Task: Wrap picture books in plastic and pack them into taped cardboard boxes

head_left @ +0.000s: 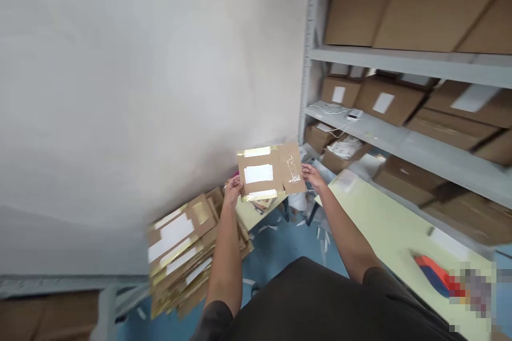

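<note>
Both hands, left and right, pinch the cardboard by its ends, above the desk — but the slit in its lower edge could tear wider if the grips pull unevenly.

White labels on cardboard; print too small to read.
</note>
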`<state>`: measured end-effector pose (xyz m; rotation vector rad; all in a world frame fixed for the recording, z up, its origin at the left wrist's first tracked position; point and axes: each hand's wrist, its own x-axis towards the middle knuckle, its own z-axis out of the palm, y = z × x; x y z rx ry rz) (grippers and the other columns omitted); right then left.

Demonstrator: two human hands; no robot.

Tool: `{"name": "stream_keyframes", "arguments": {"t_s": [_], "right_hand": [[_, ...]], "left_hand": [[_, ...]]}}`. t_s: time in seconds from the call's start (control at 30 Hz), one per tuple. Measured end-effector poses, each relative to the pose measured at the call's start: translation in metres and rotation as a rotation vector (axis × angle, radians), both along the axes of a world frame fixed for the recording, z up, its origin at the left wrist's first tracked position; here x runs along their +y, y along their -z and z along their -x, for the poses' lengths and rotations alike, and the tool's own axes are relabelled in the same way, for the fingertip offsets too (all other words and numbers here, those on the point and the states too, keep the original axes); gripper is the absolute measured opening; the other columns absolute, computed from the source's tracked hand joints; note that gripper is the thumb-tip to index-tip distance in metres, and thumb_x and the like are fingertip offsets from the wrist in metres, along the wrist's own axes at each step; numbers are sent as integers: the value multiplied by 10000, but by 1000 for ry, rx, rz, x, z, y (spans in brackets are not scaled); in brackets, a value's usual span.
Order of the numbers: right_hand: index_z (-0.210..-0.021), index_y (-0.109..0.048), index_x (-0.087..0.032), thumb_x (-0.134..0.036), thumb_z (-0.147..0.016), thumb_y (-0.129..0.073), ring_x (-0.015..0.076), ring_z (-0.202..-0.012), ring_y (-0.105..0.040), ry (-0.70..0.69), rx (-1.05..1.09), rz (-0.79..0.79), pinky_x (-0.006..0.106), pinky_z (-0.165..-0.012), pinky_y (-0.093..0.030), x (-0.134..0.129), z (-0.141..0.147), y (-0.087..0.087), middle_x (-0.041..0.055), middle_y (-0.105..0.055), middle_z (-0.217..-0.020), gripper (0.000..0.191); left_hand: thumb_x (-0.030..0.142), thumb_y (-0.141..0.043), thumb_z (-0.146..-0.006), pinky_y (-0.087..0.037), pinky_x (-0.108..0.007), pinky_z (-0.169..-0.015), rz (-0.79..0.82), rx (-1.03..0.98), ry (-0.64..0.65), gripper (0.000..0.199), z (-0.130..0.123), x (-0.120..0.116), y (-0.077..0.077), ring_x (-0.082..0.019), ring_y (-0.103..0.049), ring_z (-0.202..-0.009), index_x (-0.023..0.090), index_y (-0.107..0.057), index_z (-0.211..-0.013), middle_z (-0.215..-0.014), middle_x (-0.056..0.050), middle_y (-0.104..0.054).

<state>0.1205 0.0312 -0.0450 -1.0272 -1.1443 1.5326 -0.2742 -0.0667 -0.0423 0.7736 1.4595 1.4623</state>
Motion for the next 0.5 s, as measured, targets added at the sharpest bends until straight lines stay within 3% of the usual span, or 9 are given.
{"name": "stream_keyframes", "arguments": {"t_s": [0.13,0.27,0.4,0.5], "right_hand": [[-1132,-714,-254,-302,-615,-804,218,-884,-676,205,2,-3,310,-730,-526,-7,-130,-9,29,-751,-973,527],[-1155,-701,-273,-336,-641,-808,224,-916,-667,411,9,-2,338,-770,-529,-33,-239,-7,23,-739,-984,530],[-1207,-669,-286,-389,-664,-798,228,-925,-662,588,-6,29,365,-803,-527,-67,-314,13,22,-733,-984,568],[-1224,-667,-284,-389,-652,-798,223,-920,-660,708,-19,77,373,-818,-523,-90,-348,34,15,-729,-958,596]], "left_hand": [[361,-839,-687,-482,-249,-658,-5,-9,222,605,-119,74,-3,-172,-658,-783,222,-637,-1240,-894,-12,-706],[310,-817,-708,-512,-270,-709,2,6,440,559,-238,139,-9,-195,-683,-867,217,-642,-1231,-957,-39,-726],[259,-832,-701,-545,-292,-755,67,50,698,578,-333,195,-11,-204,-703,-908,205,-649,-1246,-1007,-61,-742],[248,-851,-706,-563,-320,-792,169,90,888,621,-383,226,1,-212,-716,-932,220,-642,-1290,-1019,-66,-749]]}}
